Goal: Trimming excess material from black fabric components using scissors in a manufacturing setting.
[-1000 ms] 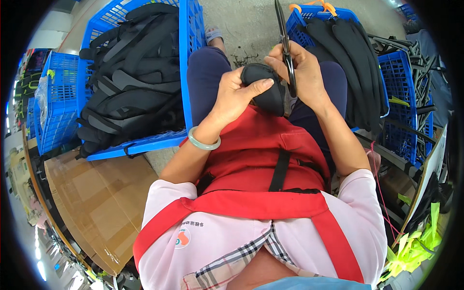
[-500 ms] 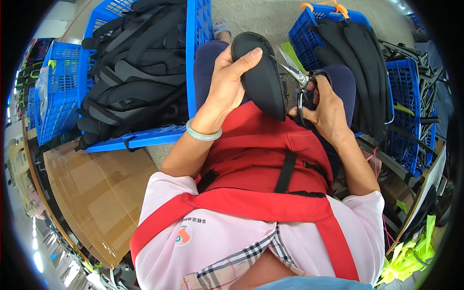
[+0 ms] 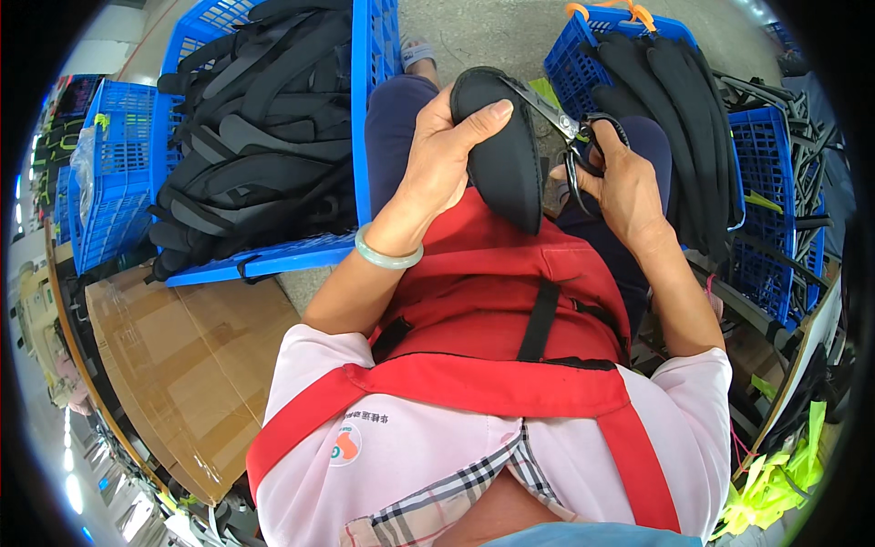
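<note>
A black padded piece with a stitched edge (image 3: 507, 169) is held up over my lap. My left hand (image 3: 444, 150) grips its left side, thumb lying across the front and the other fingers hidden behind. In my right hand (image 3: 629, 187) is a pair of scissors (image 3: 567, 126) with black handles, fingers and thumb in the loops. The blades look nearly closed and point up and left, their tips lying at the upper right edge of the padded piece. Whether any thread lies between the blades is too small to tell.
At my left stands a blue crate (image 3: 363, 118) heaped with black padded strips (image 3: 264, 137). A cardboard box (image 3: 187, 365) lies nearer. On the right, another blue crate (image 3: 570, 77) holds long black pieces (image 3: 670, 137). A red apron (image 3: 492, 319) covers my lap.
The scissor blades have closed up and moved up and left onto the piece's upper edge. My left hand and the padded piece have shifted slightly right.
</note>
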Available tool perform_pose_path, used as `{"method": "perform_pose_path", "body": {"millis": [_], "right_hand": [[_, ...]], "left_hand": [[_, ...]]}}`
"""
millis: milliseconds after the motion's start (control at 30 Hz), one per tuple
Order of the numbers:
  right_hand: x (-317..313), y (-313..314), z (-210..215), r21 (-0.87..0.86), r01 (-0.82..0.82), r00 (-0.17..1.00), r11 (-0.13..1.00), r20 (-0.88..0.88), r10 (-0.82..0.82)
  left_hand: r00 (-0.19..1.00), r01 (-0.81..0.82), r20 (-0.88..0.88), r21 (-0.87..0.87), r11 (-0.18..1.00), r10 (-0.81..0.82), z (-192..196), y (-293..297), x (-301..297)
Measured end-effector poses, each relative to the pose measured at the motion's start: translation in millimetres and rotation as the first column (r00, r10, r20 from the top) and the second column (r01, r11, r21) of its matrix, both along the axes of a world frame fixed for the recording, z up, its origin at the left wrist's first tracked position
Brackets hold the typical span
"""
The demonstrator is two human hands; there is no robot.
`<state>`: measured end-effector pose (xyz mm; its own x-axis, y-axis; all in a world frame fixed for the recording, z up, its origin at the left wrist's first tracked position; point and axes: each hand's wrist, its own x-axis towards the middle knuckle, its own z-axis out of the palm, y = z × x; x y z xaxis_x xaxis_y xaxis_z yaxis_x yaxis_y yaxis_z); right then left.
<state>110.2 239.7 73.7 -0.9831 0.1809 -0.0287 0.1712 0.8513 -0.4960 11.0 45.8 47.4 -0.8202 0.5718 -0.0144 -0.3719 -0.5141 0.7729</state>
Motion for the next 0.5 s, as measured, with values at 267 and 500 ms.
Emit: {"method": "perform_pose_path", "body": {"millis": [267,500], "right_hand": [[-3,4,10,0.006,-0.042,0.998,0.999,0.055,0.041],[0,3,-4,-0.423,0.049,0.996,0.905,0.090,-0.012]], "left_hand": [[0.999,0.028,-0.034,-0.071,0.997,-0.031,-2,-4,1],[0.998,0.056,-0.016,-0.003,0.998,-0.056,1,-9,-3]]}}
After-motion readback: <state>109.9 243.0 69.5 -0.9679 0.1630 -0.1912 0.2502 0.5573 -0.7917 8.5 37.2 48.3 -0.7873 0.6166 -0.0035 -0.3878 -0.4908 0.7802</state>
